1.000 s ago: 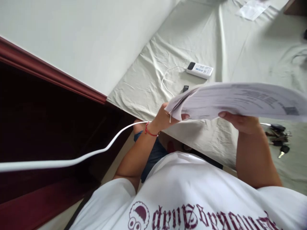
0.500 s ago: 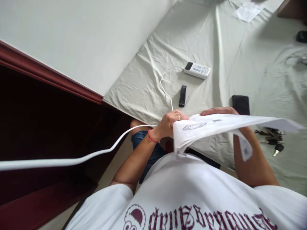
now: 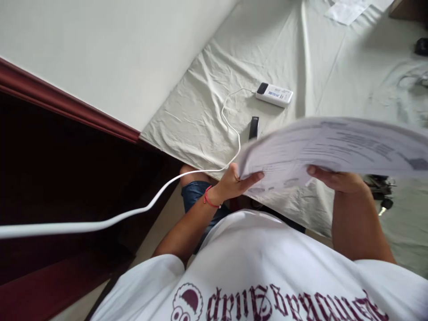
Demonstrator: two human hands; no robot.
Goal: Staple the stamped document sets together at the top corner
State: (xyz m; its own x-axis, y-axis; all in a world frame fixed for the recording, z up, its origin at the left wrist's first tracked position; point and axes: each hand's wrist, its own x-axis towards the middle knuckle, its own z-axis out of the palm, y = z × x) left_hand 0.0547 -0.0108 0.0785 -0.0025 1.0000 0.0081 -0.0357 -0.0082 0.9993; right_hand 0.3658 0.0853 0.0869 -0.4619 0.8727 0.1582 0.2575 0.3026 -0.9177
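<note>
A printed sheaf of paper sheets (image 3: 334,147) bows in the air above the near edge of the cloth, lines of text facing me. My left hand (image 3: 238,182), with a red string bracelet at its wrist, grips the left end, thumb on the near face. Further right, my right hand (image 3: 341,180) pinches the lower edge with its thumb in front; its other fingers are hidden behind the paper. Just past the sheets lies a black stapler-like object (image 3: 254,127), its lower part covered by them.
A white power bank (image 3: 274,95) with a white cable (image 3: 223,111) rests on the wrinkled cloth (image 3: 277,49); the cable runs past my left hand. Keys (image 3: 384,203) lie right of my right forearm. A loose paper (image 3: 347,11) is at the back, a wall at left.
The sheets have swung from lying nearly flat to standing up, printed face toward me. Both thumbs now show on the near side. The black phone-like object is now covered by the paper.
</note>
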